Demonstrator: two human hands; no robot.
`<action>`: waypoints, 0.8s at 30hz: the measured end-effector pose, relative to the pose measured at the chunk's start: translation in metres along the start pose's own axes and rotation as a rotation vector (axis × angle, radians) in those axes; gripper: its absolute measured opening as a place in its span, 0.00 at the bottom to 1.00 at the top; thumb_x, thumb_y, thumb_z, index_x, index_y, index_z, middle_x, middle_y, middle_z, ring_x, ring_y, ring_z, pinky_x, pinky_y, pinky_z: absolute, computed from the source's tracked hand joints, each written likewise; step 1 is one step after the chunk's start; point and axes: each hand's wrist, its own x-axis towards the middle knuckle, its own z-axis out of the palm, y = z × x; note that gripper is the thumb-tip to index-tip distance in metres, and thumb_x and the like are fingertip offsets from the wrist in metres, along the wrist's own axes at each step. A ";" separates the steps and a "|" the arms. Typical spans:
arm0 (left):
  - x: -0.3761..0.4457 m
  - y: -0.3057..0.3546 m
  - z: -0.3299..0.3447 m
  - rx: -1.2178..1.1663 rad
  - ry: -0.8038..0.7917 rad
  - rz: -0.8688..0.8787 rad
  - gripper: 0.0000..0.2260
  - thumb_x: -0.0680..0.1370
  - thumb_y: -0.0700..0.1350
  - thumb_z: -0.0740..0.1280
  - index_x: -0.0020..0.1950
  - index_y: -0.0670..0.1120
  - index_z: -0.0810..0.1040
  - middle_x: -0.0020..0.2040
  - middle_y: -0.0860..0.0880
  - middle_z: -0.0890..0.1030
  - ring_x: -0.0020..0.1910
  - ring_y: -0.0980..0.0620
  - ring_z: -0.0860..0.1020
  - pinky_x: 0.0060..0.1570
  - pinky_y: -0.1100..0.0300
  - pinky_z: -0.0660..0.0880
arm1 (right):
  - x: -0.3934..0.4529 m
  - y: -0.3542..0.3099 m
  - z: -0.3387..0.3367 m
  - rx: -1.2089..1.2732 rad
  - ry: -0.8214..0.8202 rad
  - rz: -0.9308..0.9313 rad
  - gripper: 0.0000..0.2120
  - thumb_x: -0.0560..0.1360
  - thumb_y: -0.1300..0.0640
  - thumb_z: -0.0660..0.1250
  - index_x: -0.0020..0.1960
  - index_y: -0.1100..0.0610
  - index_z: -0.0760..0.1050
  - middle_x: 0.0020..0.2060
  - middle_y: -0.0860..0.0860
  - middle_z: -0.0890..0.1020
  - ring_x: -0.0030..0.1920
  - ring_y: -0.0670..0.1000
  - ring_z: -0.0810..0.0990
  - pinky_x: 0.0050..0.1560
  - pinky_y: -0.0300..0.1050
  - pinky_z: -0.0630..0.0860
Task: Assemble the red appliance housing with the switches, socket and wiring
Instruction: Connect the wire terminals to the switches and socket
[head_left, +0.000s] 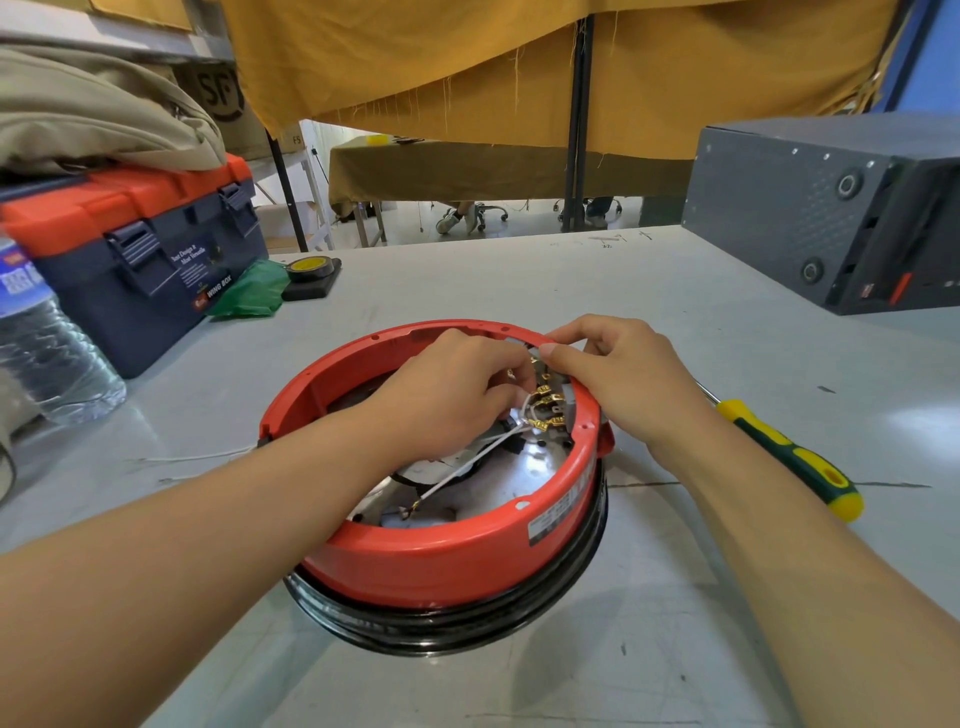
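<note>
We have the round red plastic appliance housing open-side up on the grey table, both hands inside its far right rim: our left hand curls around one white wire, our right hand pinches at the brass terminals. One yellow-green screwdriver lies right; far left, one toolbox reads "WING BOX".

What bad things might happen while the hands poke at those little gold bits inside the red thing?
Both hands, left hand and right hand, crowd the brass terminals at the red housing rim, so a white wire might get tugged loose or go on the wrong terminal. Fingers could get nicked on the metal tabs. The right forearm lies close to the screwdriver and might knock it.
</note>
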 end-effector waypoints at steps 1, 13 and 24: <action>0.000 0.000 0.000 0.002 -0.001 0.001 0.05 0.77 0.41 0.65 0.47 0.48 0.80 0.33 0.59 0.75 0.32 0.64 0.71 0.32 0.67 0.64 | 0.000 0.000 0.000 -0.002 -0.001 0.000 0.07 0.74 0.49 0.68 0.48 0.50 0.81 0.27 0.48 0.73 0.28 0.43 0.72 0.28 0.30 0.65; 0.001 0.000 0.001 0.000 0.002 -0.011 0.05 0.76 0.41 0.65 0.45 0.50 0.78 0.30 0.59 0.73 0.31 0.62 0.71 0.36 0.58 0.68 | 0.003 0.003 0.000 0.009 0.012 -0.026 0.09 0.74 0.49 0.68 0.54 0.47 0.79 0.29 0.48 0.74 0.30 0.42 0.75 0.32 0.32 0.68; 0.002 0.000 0.002 0.007 -0.001 -0.001 0.05 0.77 0.41 0.64 0.45 0.51 0.78 0.32 0.58 0.76 0.33 0.60 0.73 0.40 0.54 0.73 | 0.002 0.002 -0.001 0.001 0.015 -0.057 0.12 0.74 0.51 0.69 0.58 0.48 0.77 0.28 0.48 0.73 0.32 0.45 0.74 0.35 0.38 0.69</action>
